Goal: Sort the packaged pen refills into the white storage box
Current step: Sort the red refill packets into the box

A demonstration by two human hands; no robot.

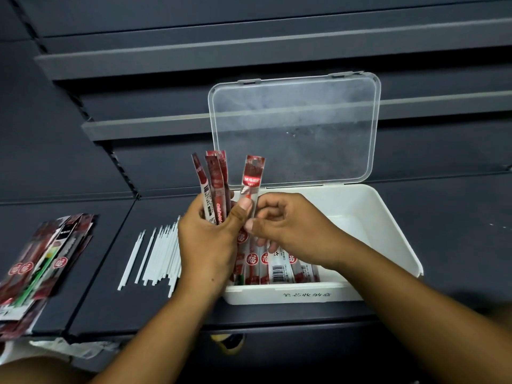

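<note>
Red glossy flat packets (214,184) fan upright in the left hand (206,245).

1. The white storage box (388,231) sits open on the dark surface (457,245), right of centre. Its clear lid (296,128) stands upright along the far side, and black characters mark the near wall.
2. A row of packets (279,266), clear sleeves with red printing and round red seals, lies flat in the box's near left part. One shows a barcode.
3. A bundle of packets (214,178) with red tops stands upright in the left hand (206,242).
4. A single packet (251,176) stands upright over the box's left side, pinched by the right hand (288,220).
5. A pile of packets (47,261) lies fanned at the far left.
</note>
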